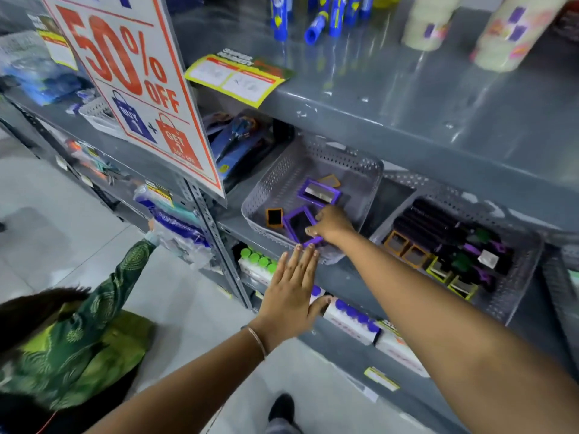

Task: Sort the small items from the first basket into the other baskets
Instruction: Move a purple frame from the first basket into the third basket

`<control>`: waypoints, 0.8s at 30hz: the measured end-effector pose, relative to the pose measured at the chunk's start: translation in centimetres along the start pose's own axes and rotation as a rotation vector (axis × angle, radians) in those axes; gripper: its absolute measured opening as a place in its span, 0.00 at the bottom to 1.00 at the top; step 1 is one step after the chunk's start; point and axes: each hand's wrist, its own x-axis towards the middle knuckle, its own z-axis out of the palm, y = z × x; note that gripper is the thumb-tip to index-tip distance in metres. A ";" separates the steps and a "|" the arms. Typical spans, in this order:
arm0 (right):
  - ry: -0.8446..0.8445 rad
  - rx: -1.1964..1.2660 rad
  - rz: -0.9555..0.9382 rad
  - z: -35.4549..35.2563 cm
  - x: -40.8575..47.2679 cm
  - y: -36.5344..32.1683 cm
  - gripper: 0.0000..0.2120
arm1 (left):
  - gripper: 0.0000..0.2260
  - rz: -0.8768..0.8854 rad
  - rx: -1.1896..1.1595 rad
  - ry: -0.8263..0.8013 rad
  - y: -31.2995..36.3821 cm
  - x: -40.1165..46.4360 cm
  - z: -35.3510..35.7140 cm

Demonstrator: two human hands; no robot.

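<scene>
A clear perforated basket [275,180] sits on the middle shelf and holds a few small framed mirrors. My right hand [332,225] reaches into it and grips a purple-framed mirror [297,225] by its near edge. A second purple mirror [319,193] lies behind, a small orange mirror [274,218] to the left, and another orange one [330,181] at the back. My left hand [293,288] hovers flat with fingers spread just below the basket's front rim, holding nothing. To the right, a second basket [513,296] holds black combs plus orange and yellow mirrors.
A "50% OFF" sign [131,86] hangs left of the basket. The shelf above [407,98] carries blue tubes and cream bottles. Boxed items with green and blue caps [351,321] fill the shelf below. Another person in green clothing [78,336] stands at the left, reaching into the shelving.
</scene>
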 end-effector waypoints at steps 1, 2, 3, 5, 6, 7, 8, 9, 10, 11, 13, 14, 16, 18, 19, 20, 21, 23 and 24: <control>0.003 0.008 -0.003 -0.3 -0.1 0.2 0.20 | 0.36 0.000 -0.005 -0.001 0.2 0.0 -0.1; 0.017 0.022 -0.009 -0.7 -0.2 0.5 0.22 | 0.36 -0.005 -0.008 0.000 0.4 0.0 -0.2; 0.032 0.053 -0.012 -1.1 -0.6 0.5 0.20 | 0.36 -0.020 -0.013 0.007 0.5 0.0 -0.2; 0.076 0.180 -0.013 -1.8 -1.3 1.2 0.15 | 0.37 -0.034 -0.049 0.020 1.5 0.2 -0.3; 0.111 0.245 -0.021 -2.4 -2.0 1.7 0.13 | 0.37 -0.015 -0.073 0.023 2.3 0.3 -0.4; 0.141 0.315 -0.007 -3.2 -2.8 2.4 0.11 | 0.38 0.023 -0.103 0.031 3.4 0.5 -0.5; 0.180 0.387 -0.002 -4.3 -3.8 3.6 0.09 | 0.37 0.082 -0.132 0.043 4.9 0.7 -0.5; 0.202 0.431 0.006 -5.1 -4.6 4.5 0.08 | 0.37 0.138 -0.147 0.053 6.3 0.9 -0.6; 0.234 0.482 0.021 -6.4 -5.9 5.9 0.07 | 0.37 0.205 -0.157 0.058 8.2 1.2 -0.8; 0.273 0.513 0.027 -7.7 -7.4 7.5 0.04 | 0.37 0.271 -0.166 0.068 10.2 1.5 -0.7; 0.346 0.582 0.049 -9.7 -10.1 10.2 0.01 | 0.37 0.381 -0.208 0.093 13.5 1.9 -0.7; 0.371 0.637 0.076 -10.8 -11.8 12.1 0.02 | 0.37 0.443 -0.234 0.092 15.5 2.0 -0.5; 0.412 0.757 0.149 -12.6 -15.0 16.6 0.02 | 0.37 0.554 -0.234 0.057 19.3 2.1 -0.2; 0.454 0.849 0.231 -14.5 -18.4 21.2 0.05 | 0.36 0.647 -0.211 0.006 23.1 2.2 0.0; 0.463 0.877 0.266 -15.3 -19.9 23.4 0.06 | 0.36 0.690 -0.205 -0.021 24.9 2.4 0.1; 0.486 0.900 0.312 -16.2 -21.8 25.9 0.08 | 0.36 0.743 -0.206 -0.040 27.2 2.6 0.1; 0.513 0.907 0.360 -16.9 -23.4 28.5 0.08 | 0.36 0.788 -0.210 -0.061 29.5 2.7 0.3; 0.593 0.896 0.455 -17.8 -25.9 33.1 0.09 | 0.36 0.861 -0.217 -0.087 33.2 3.0 0.5; 0.643 0.877 0.497 -18.4 -27.4 35.6 0.09 | 0.35 0.903 -0.215 -0.091 35.4 3.0 0.7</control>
